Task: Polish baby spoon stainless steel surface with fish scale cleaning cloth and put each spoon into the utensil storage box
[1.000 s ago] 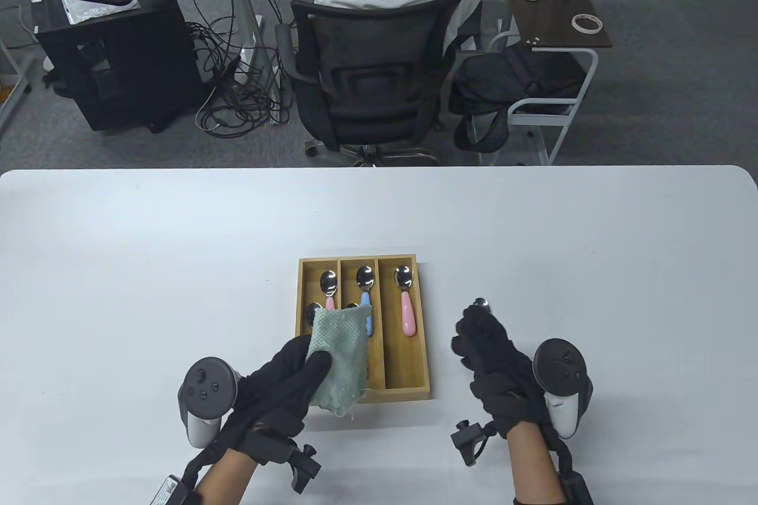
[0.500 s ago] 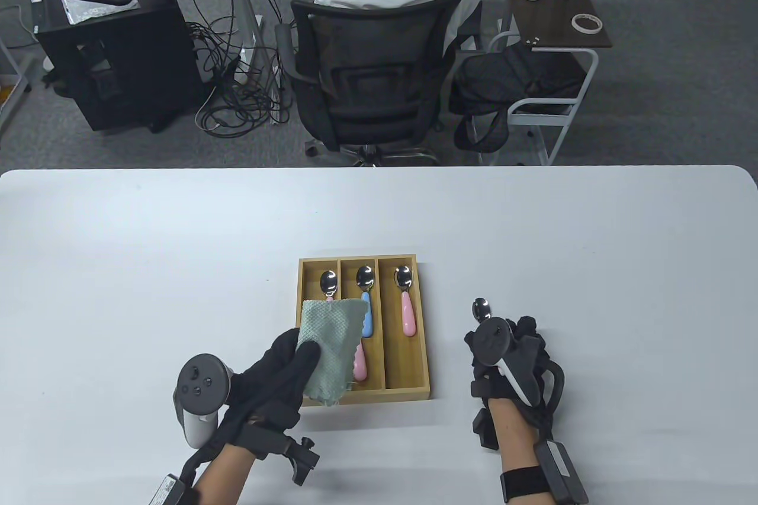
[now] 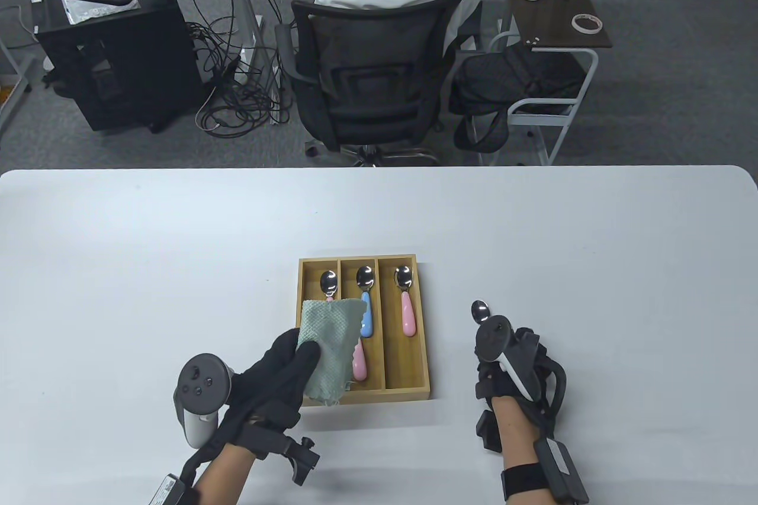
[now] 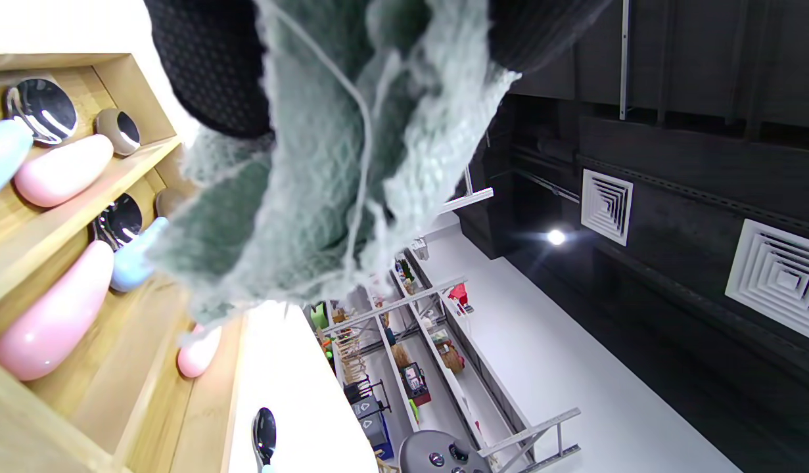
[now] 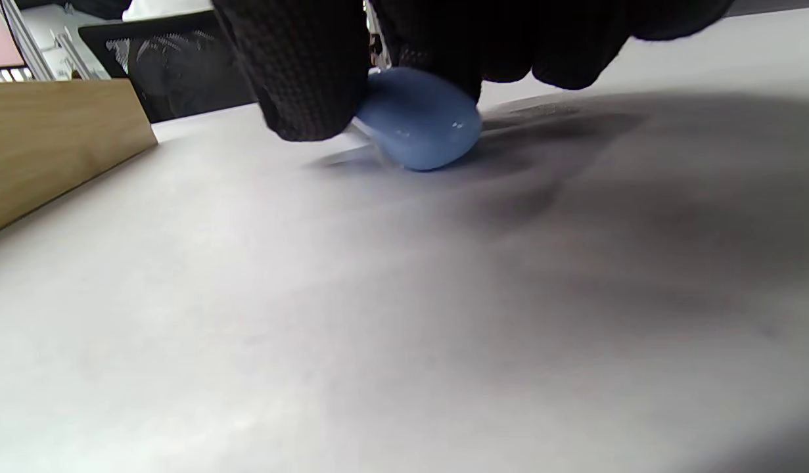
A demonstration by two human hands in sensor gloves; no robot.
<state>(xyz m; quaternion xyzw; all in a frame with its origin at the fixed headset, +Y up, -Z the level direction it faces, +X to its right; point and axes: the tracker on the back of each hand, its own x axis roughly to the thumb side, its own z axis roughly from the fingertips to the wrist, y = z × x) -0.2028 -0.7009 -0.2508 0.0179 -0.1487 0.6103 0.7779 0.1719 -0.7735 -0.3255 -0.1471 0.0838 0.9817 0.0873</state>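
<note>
The last loose spoon (image 3: 481,311) is lying on the bench (image 3: 592,268) to the right of the wooden box (image 3: 423,351), toward the bench's near edge. Its steel bowl is pointing toward the far edge and its blue handle (image 5: 417,118) is running back toward the near edge, so its long axis is lying roughly parallel to the box's compartments. The right hand (image 3: 515,363) is sitting directly over that handle, far nearer to it than the other hand. In the right wrist view its fingertips (image 5: 299,79) are curling down around the blue handle and seem to be pinching it against the bench, though the contact is partly hidden by the glove.

The left hand (image 3: 278,375) is hovering over the near left corner of the box, its thumb and fingers gripping the green cloth (image 3: 328,345), which is hanging over the left compartment. Spoons with pink and blue handles are already lying in the box, bowls toward the far edge.

Judging from this, the coming move is depending on the right hand lifting the spoon and carrying it leftward, past the box's right wall, so that the steel bowl is meeting the cloth. The left hand is needing to shift only slightly, since the cloth is waiting just beside the path.
</note>
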